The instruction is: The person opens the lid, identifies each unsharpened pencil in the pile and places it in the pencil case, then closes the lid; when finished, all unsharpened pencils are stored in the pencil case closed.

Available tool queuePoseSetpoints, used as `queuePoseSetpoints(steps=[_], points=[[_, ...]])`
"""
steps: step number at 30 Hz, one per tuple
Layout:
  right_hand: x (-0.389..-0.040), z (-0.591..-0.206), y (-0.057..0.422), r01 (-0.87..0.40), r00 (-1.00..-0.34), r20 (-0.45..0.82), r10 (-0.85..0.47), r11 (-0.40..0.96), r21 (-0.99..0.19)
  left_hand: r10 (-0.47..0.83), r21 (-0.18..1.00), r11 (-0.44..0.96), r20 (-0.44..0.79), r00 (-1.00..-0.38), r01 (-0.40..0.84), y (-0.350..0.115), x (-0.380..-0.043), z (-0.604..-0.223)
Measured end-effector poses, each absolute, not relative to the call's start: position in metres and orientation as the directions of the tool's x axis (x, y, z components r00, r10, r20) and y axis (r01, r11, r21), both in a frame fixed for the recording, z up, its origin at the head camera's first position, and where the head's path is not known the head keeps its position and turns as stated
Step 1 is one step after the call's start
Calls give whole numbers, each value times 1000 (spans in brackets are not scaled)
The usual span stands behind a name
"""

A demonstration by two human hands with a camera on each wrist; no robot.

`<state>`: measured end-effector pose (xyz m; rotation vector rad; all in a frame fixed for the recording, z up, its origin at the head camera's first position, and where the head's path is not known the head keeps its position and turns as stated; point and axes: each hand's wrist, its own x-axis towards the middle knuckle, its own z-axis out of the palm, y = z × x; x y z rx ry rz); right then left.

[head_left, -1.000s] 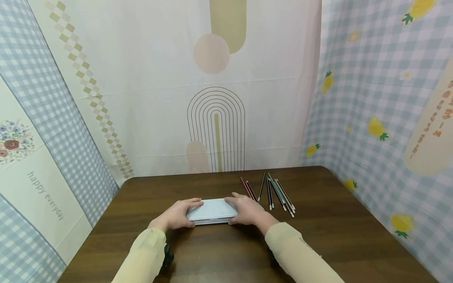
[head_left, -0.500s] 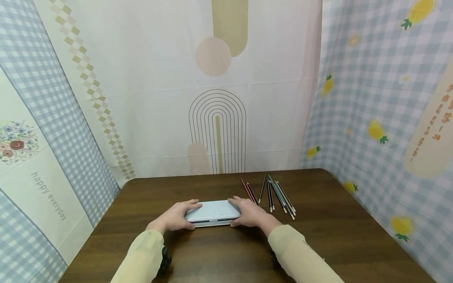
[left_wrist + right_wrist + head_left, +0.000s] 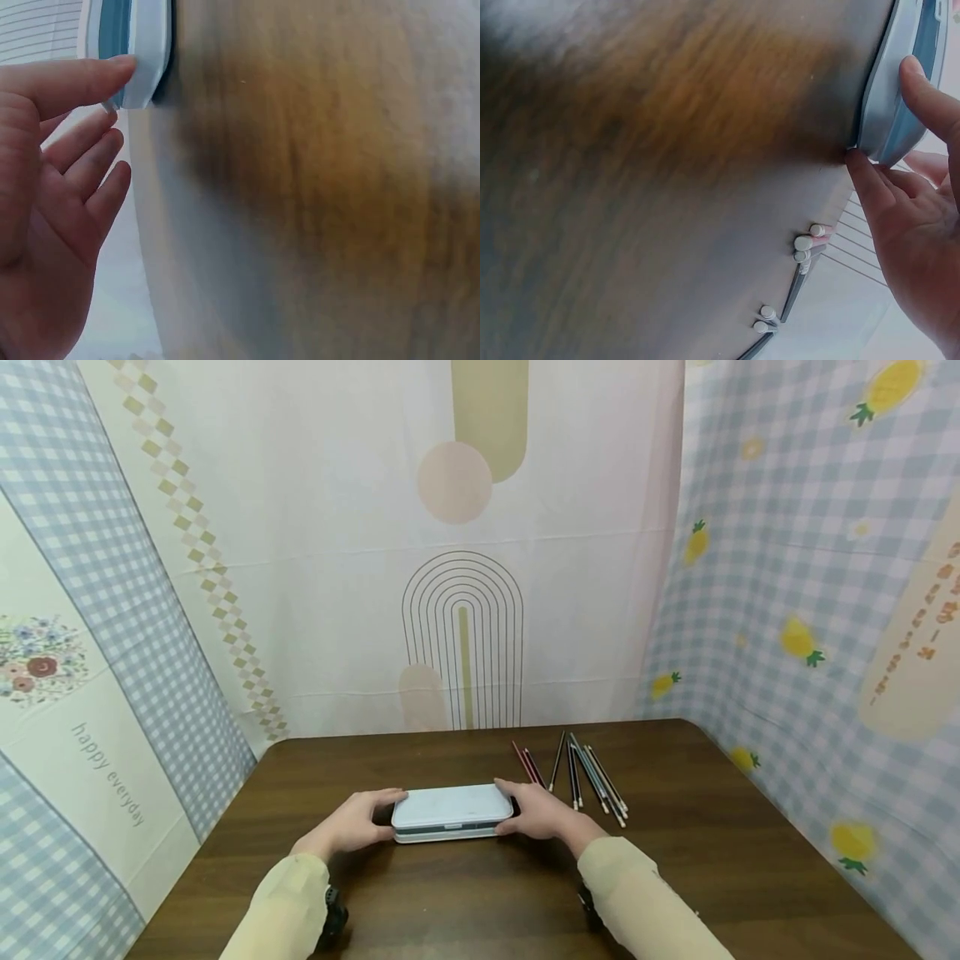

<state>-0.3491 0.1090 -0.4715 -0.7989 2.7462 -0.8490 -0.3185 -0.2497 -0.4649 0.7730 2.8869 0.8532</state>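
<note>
A flat, pale blue-white pencil case lies lengthwise on the table, a darker blue band and a small latch along its front side. At its left end is my left hand, thumb on the near corner and index finger at the far one. In the left wrist view, the thumb overlaps the end of the case while the other fingers spread loosely below. My right hand grips the opposite end between thumb and fingers. Up close in the right wrist view, that thumb presses the side of the case.
Several pencils with white ends lie loosely fanned beyond my right hand, and red ones lie left of them. The brown wooden table ends against a patterned cloth backdrop, with checked cloth on the right.
My left hand has slid outward to the left and my right hand slightly right, so more of the case's lid and front band shows. The pencils lie as before.
</note>
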Motion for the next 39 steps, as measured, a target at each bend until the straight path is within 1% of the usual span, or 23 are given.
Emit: queuePoseSetpoints(steps=[7,17,22,27,35,39], points=[[-347,-471,109,-428,-853,10,-522,689,-585,389,552,741,112,-914,383,-255,-317,-473],[-351,-476,114,-380,-877,18,-480,671,-636,352,568,743,116,-929,353,-254,-314,-474],[-350,-475,113,-355,-888,31,-459,640,-681,375,541,751,122,-919,379,-255,-311,-472],[-350,-473,110,-340,-903,54,-427,631,-698,403,497,760,146,-904,419,-256,-311,-471],[-350,-478,106,-310,-928,81,-364,634,-709,407,404,767,293,-865,498,-253,-312,-471],[-349,-481,105,-322,-926,103,-364,616,-719,386,408,766,326,-863,496,-252,-312,-474]])
